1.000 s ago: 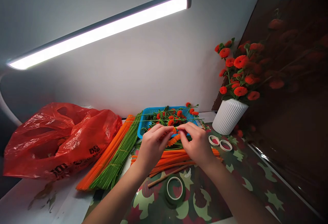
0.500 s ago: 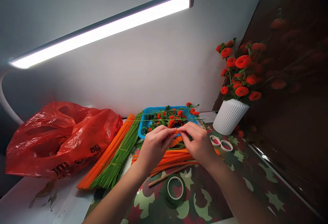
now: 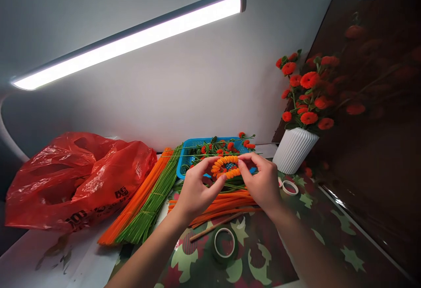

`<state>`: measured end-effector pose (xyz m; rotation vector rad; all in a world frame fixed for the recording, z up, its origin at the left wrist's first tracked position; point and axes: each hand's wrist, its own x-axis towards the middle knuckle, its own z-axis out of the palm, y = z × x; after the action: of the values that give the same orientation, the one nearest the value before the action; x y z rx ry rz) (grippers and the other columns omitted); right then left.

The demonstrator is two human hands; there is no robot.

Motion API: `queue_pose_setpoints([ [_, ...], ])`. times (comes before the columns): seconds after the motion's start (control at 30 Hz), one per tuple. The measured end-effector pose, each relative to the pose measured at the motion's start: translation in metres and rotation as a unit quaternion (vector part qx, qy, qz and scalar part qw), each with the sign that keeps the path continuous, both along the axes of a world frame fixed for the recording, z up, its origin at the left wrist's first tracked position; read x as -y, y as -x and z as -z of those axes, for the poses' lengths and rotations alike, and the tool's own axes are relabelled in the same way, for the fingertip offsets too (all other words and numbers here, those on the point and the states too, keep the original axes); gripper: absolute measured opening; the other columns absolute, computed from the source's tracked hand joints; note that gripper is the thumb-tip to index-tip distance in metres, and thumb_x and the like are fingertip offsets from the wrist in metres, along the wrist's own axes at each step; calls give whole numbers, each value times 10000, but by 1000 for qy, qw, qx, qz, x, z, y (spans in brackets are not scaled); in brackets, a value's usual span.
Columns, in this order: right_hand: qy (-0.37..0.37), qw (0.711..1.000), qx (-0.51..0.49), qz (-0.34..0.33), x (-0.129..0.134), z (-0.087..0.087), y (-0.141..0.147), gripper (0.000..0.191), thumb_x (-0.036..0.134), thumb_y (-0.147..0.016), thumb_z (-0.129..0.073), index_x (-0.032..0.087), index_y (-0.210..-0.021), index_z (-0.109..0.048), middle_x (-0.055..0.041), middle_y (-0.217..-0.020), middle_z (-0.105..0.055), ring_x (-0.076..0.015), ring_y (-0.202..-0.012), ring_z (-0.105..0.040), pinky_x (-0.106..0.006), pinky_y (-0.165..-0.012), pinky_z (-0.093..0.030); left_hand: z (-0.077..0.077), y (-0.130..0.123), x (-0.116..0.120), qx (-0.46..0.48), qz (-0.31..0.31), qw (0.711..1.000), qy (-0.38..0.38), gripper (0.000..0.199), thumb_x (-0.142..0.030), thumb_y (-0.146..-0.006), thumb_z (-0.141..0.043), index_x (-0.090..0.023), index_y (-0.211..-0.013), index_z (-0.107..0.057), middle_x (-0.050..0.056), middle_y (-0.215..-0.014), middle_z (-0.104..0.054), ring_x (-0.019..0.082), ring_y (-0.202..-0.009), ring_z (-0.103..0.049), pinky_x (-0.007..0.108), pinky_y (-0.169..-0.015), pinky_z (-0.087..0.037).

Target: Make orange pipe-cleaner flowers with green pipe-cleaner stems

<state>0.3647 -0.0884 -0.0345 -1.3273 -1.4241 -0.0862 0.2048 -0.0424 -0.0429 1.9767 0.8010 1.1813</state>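
Observation:
Between my two hands is a ring of coiled orange pipe cleaner (image 3: 232, 160), with an opening in its middle. The fingers and thumb of my left hand (image 3: 201, 187) grip its left side. My right hand (image 3: 261, 181) pinches its right end. Just below the hands, loose orange pipe cleaners (image 3: 213, 209) lie across the table. Behind the ring, a blue plastic basket (image 3: 181, 160) holds small orange-red flowers on green stems. A thin brown stick (image 3: 210, 231) and a roll of green tape (image 3: 225, 244) lie nearer to me.
A red plastic bag (image 3: 79, 178) and long bundles of orange (image 3: 138, 196) and green pipe cleaners (image 3: 151, 209) lie at left. A white ribbed vase (image 3: 295, 151) with orange-red flowers (image 3: 309, 79) stands at right, near small white rolls (image 3: 290, 187). A lit lamp (image 3: 131, 37) hangs above.
The orange coil, earlier hanging below my pinched fingertips, is now raised and shows as a ring. My hands have moved slightly apart, with the left fingers spread wider around it.

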Motion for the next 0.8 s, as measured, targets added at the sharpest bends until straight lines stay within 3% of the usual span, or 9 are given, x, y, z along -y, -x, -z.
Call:
queue_pose_setpoints([
  [0.1, -1, 999, -10, 33, -1, -1, -4, 98, 179, -829, -560, 182, -773, -640, -16, -672, -679, -158, -578, -616, -267, -584, -486, 1, -1, -1, 71, 18, 993, 91, 258, -291, -807, -645, -167, -1032, -626, 48, -878, -668, 151, -725, -629, 224, -560, -531],
  [0.23, 3, 999, -3, 36, -1, -2, -7, 99, 183, -829, -561, 178, -772, -642, -18, -671, -674, -156, -585, -615, -265, -583, -475, 0, -1, -2, 146, 19, 978, 149, 237, -316, -789, -682, -171, -973, -645, 18, -800, -649, 129, -686, -627, 206, -558, -539],
  [0.43, 51, 998, -26, -23, -1, -6, -13, 105, 189, -806, -568, 170, -745, -650, -18, -669, -671, -151, -592, -607, -251, -577, -478, -6, 8, -5, 134, 101, 982, 91, 126, -256, -768, -720, -161, -849, -700, 35, -785, -685, 130, -691, -642, 202, -599, -548],
  [0.6, 127, 984, -98, -77, -4, -4, -15, 125, 235, -804, -572, 155, -752, -652, -26, -659, -660, -154, -584, -604, -245, -540, -472, -4, 12, -7, 104, 108, 988, 35, 212, -236, -760, -730, -168, -961, -720, 73, -881, -715, 153, -737, -655, 227, -624, -568],
  [0.73, 172, 973, -87, -126, -2, -6, -15, 124, 245, -825, -577, 164, -777, -658, -23, -695, -667, -161, -638, -619, -258, -581, -490, -3, 13, -8, 120, 173, 973, 91, 232, -270, -811, -681, -181, -1024, -709, 91, -939, -730, 176, -792, -668, 259, -643, -583],
  [0.8, 133, 983, -66, -111, 4, -11, -17, 108, 249, -843, -586, 174, -839, -663, -29, -767, -680, -161, -684, -626, -269, -626, -509, -3, 12, -9, 150, 196, 960, 131, 191, -273, -817, -675, -176, -977, -711, 85, -905, -735, 181, -785, -676, 269, -634, -588],
])
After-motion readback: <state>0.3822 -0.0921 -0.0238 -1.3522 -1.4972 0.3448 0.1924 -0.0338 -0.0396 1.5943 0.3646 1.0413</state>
